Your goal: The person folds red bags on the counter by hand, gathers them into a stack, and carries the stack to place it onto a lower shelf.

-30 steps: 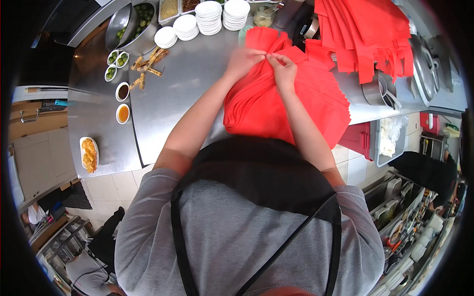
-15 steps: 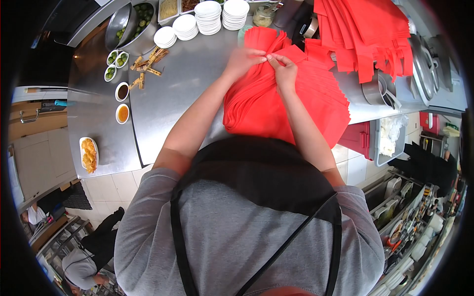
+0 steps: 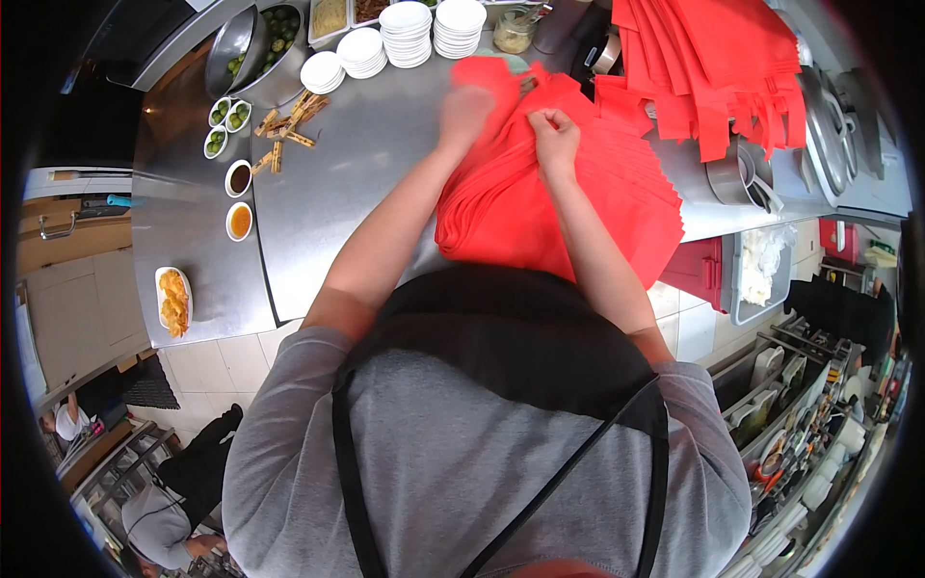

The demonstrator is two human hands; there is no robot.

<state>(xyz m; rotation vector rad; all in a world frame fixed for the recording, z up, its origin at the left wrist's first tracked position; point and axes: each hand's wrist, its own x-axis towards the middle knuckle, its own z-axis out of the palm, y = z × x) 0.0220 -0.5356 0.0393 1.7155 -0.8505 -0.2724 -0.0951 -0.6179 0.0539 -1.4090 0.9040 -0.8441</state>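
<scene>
Upper centre of the frame, a fanned red cloth pile point(image 3: 607, 207) lies on the bench point(image 3: 332, 193); the right hand point(image 3: 556, 144) pinches it, the left hand point(image 3: 465, 116) blurs against it, grip unclear.

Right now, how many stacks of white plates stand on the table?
4, in a row on the table, toward its far side: leftmost stack, second stack, third stack, and rightmost stack, nearest the red fabric pile. Others could be hidden behind.
</scene>
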